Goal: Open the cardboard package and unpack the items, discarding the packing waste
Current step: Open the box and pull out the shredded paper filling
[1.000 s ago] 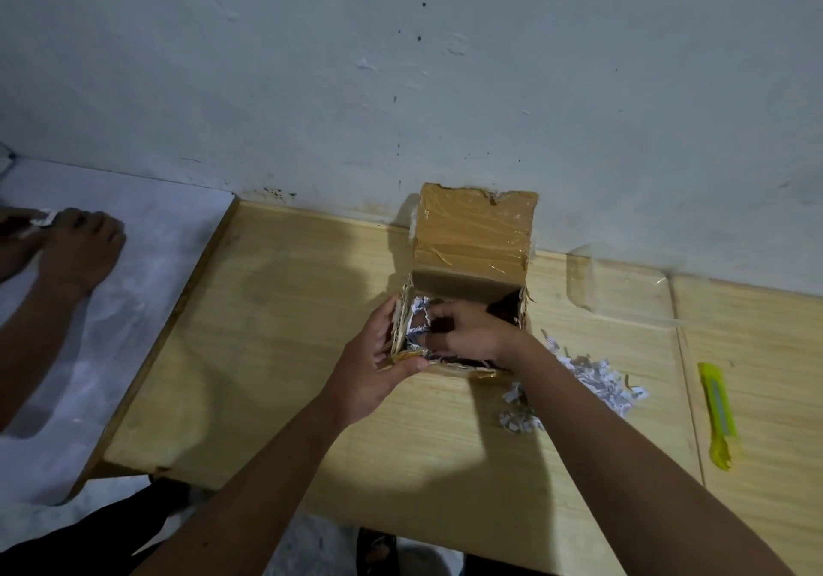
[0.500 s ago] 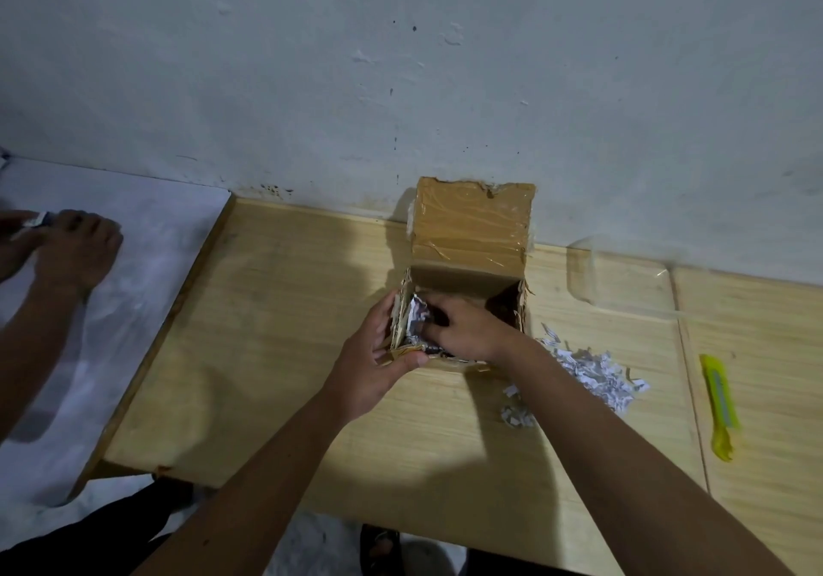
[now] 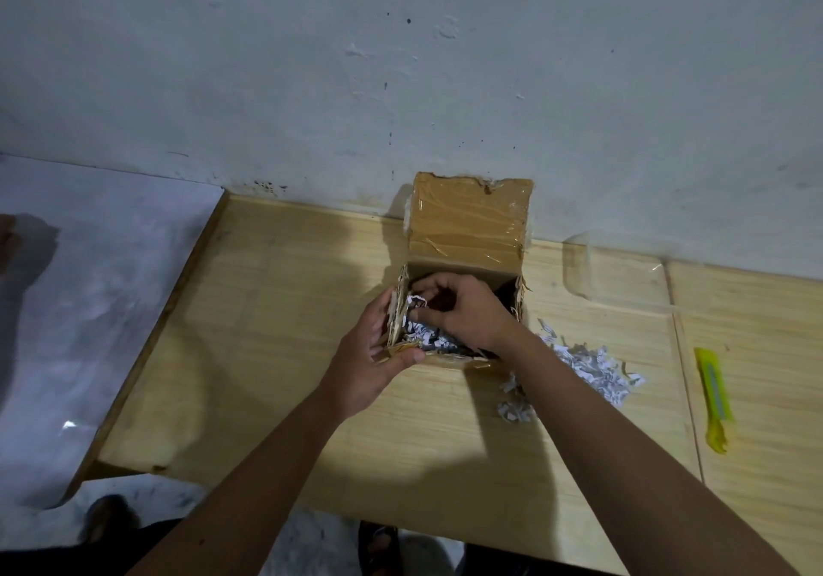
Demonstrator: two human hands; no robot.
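Two hands work at the cardboard box (image 3: 467,223), which stands open on the wooden counter (image 3: 276,330) against the far wall, its taped flap upright. Left hand (image 3: 369,366) grips the box's near-left corner. Right hand (image 3: 463,312) reaches inside, fingers curled around shredded paper (image 3: 423,335). More shreds (image 3: 592,366) lie right of the box. Farther right lies a yellow cutter (image 3: 715,397).

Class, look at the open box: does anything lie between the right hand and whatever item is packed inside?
Yes. Shredded paper fills the box around the right hand, which reaches into it. No packed item shows. The left hand holds the box's left wall.
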